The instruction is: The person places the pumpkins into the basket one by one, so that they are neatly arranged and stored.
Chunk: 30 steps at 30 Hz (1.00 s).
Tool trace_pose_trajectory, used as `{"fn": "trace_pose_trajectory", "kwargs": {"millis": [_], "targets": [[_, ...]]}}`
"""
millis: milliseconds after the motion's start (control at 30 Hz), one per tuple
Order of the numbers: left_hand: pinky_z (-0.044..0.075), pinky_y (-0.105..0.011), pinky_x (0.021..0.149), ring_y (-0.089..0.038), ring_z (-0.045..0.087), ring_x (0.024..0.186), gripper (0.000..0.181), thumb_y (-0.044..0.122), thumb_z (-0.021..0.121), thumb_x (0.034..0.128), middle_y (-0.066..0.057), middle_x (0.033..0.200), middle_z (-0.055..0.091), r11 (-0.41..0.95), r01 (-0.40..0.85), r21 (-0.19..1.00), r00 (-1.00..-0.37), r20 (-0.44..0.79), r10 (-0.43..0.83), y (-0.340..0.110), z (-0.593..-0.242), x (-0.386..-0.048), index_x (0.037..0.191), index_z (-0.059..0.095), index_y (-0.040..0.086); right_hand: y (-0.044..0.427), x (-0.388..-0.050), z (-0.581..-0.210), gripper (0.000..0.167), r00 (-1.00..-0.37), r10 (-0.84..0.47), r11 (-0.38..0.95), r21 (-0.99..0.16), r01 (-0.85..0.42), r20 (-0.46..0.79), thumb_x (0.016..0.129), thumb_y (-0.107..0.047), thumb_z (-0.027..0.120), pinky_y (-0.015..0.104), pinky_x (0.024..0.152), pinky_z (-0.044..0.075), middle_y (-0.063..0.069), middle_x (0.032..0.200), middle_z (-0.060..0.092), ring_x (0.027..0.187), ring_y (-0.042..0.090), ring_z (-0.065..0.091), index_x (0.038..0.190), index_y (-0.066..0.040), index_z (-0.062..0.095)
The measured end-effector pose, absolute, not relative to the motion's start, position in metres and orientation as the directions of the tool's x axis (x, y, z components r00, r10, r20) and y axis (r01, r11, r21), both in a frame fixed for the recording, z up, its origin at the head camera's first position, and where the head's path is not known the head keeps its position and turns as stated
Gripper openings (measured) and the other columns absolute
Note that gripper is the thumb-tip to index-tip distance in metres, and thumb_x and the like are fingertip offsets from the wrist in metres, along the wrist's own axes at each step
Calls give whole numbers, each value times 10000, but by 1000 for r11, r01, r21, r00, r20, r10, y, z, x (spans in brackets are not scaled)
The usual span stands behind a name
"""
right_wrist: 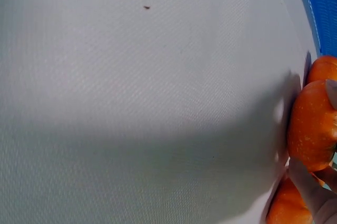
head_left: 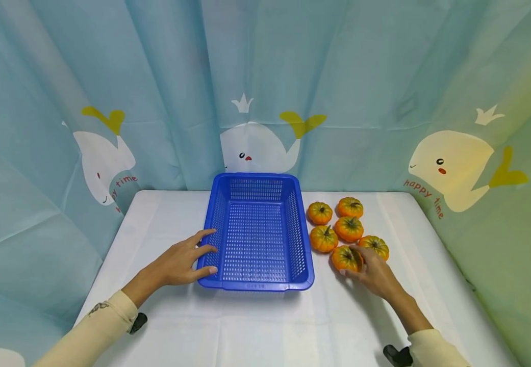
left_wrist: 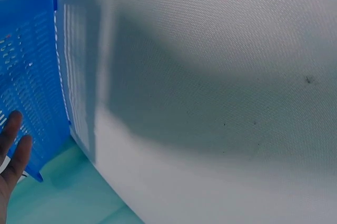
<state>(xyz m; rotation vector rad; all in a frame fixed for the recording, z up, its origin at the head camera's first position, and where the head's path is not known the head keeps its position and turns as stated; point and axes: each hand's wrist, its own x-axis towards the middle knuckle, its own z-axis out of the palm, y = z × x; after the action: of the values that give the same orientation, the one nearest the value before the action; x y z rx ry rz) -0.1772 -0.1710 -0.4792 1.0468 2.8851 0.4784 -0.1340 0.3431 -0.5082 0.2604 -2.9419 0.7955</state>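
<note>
An empty blue basket point(head_left: 310, 255) stands upright on the white table. The left hand point(head_left: 180, 262) rests spread fingers on its left rim; in the left wrist view that hand point(left_wrist: 13, 161) shows beside the basket wall point(left_wrist: 31, 76). To the basket's right lie several small orange-green pumpkins point(head_left: 349, 229). The right hand point(head_left: 375, 272) has thumb and fingers curled round the nearest pumpkin point(head_left: 345, 259). In the right wrist view, fingers point(right_wrist: 310, 187) touch that pumpkin point(right_wrist: 311, 126), with other pumpkins on both sides of it.
The white table point(head_left: 256, 326) reaches back to a light blue curtain point(head_left: 361, 76) printed with whales. The curtain also hangs along the left and right sides. Dark wrist devices point(head_left: 138, 323) sit by both sleeves.
</note>
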Motion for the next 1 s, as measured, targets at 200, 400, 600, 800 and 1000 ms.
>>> {"fn": "trace_pose_trajectory", "kwargs": {"millis": [200,400,600,800,1000], "targets": [[504,-583,1001,-414,551,1298,574,654,528,935,-120,1603,345,723,623,299,-771,77,633,-171,-479,-178,1272,659,208,344,-135,-508,704,-982,-143,843,-505,-184,120,791,-228,858,674,1002,422,320,1331,561,1243,511,512,1348,62,540],[516,-577,980,-409,580,1258,564,639,535,941,-121,1599,346,714,627,310,-766,81,638,-172,-479,-177,1271,661,200,344,-134,-510,751,-985,-141,827,-535,-171,97,797,-206,852,670,1010,416,344,1311,542,1227,514,504,1370,120,492],[519,-578,974,-404,589,1246,569,641,528,944,-121,1599,344,711,629,314,-764,80,641,-172,-480,-176,1273,661,196,343,-133,-512,752,-986,-138,836,-523,-166,92,792,-203,853,651,987,446,334,1286,561,1205,501,524,1373,120,500],[525,-567,969,-394,600,1232,555,619,544,946,-127,1593,349,706,635,314,-759,87,645,-172,-479,-176,1270,663,184,342,-134,-506,741,-983,-148,843,-506,-184,112,795,-199,850,604,906,503,321,1277,570,1139,467,569,1380,99,508],[534,-547,961,-384,610,1218,552,609,547,948,-125,1594,348,701,637,322,-757,88,647,-172,-478,-177,1270,661,175,341,-136,-495,745,-976,-159,827,-520,-214,149,780,-167,860,614,918,499,321,1311,563,1162,483,565,1383,93,507]]}}
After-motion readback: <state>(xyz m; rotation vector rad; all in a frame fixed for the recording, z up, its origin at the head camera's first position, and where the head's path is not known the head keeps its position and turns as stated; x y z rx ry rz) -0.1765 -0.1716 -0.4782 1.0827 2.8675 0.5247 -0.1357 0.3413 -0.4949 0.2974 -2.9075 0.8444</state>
